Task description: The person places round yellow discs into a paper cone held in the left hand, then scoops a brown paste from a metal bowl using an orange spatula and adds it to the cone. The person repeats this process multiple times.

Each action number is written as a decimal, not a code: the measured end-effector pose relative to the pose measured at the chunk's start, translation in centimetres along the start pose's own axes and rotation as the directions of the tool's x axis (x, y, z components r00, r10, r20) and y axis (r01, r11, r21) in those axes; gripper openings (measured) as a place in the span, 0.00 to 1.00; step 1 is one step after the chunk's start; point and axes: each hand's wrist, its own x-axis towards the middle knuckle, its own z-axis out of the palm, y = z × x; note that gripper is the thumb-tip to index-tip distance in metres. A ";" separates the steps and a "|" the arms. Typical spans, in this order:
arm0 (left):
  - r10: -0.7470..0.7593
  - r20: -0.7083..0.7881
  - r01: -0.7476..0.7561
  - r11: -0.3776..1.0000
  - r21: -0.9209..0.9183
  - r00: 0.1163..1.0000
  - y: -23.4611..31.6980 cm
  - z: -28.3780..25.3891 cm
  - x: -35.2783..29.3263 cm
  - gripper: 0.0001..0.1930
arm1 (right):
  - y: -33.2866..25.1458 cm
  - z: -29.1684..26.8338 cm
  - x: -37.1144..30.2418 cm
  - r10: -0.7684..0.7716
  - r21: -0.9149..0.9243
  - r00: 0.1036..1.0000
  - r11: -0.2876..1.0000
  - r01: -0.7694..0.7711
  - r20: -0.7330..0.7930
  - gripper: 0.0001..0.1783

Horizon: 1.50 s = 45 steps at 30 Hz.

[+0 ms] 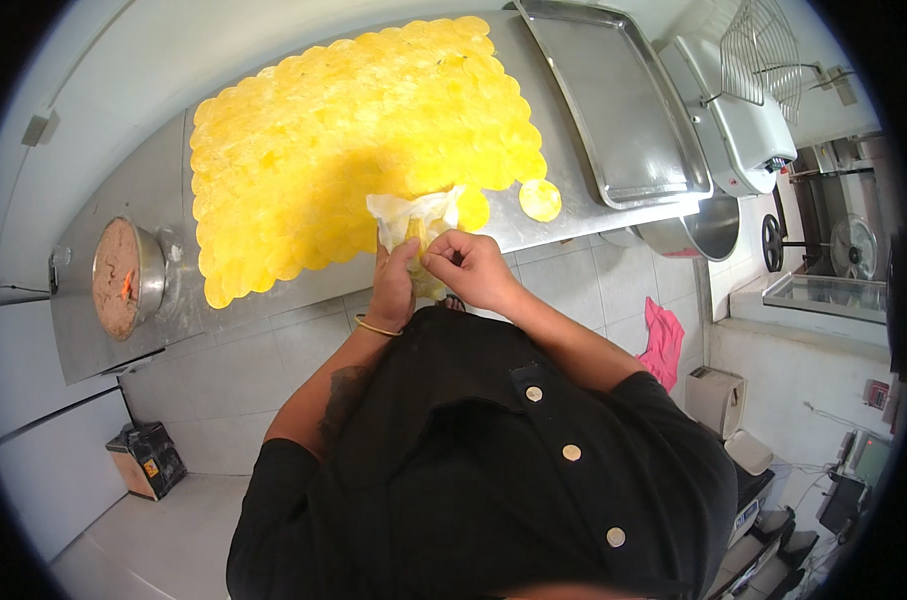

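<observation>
In front of my body I hold a thin, whitish translucent plastic bag (411,207) with something yellow inside. My left hand (396,280) is closed round its left side. With thumb and fingers pinched together, my right hand (476,268) grips the bag's right side near the yellow contents. Just beyond the bag, many round yellow dough wrappers (353,130) lie overlapping in rows on a steel table (573,228). One single wrapper (540,200) sits apart, right of the rows. Part of the near edge of the rows is hidden behind the bag and my hands.
A steel bowl of pinkish-brown filling (116,280) with something orange on it stands at the table's left end. At the right are a large steel tray (623,100), a white machine with a wire guard (718,115) and a steel mixing bowl (708,225). A pink cloth (661,345) lies lower right.
</observation>
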 end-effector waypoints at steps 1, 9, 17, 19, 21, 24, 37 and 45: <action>0.006 0.001 -0.006 1.000 0.013 1.000 -0.1 0.2 0.0 0.26 | 0.1 -0.2 -0.1 -0.004 -0.008 1.000 1.000 0.004 0.005 0.08; -0.154 0.087 0.166 0.975 -0.147 0.984 -0.8 0.0 0.5 0.22 | 3.6 -2.2 1.0 0.209 0.412 0.969 0.877 -0.245 0.132 0.07; -0.284 0.052 0.286 0.912 -0.294 0.957 -3.3 -0.9 1.4 0.25 | 8.2 -5.8 2.6 -0.060 -0.381 0.968 0.924 -0.038 -0.242 0.10; -0.268 0.020 0.261 0.917 -0.302 0.963 -3.4 -1.6 1.2 0.26 | 9.2 -7.2 3.8 -0.192 -0.618 0.932 0.785 -0.041 -0.306 0.11; -0.269 0.003 0.260 0.927 -0.269 0.963 -3.1 -2.5 0.7 0.26 | 9.9 -8.5 4.8 -0.136 -0.697 0.940 0.705 -0.130 -0.313 0.13; -0.283 -0.030 0.269 0.934 -0.236 0.959 -2.5 -3.8 -0.5 0.26 | 10.6 -9.4 5.8 -0.154 -0.760 0.932 0.629 -0.163 -0.327 0.14; -0.138 0.136 0.188 0.857 -0.480 0.981 1.1 -7.4 -4.1 0.29 | 7.0 1.2 2.4 0.033 0.107 0.989 0.994 -0.018 -0.143 0.21; -0.089 -0.120 0.055 0.964 -0.261 0.989 7.2 -12.6 -8.8 0.29 | 0.1 11.2 5.9 -0.198 -0.222 0.949 0.941 0.254 0.244 0.17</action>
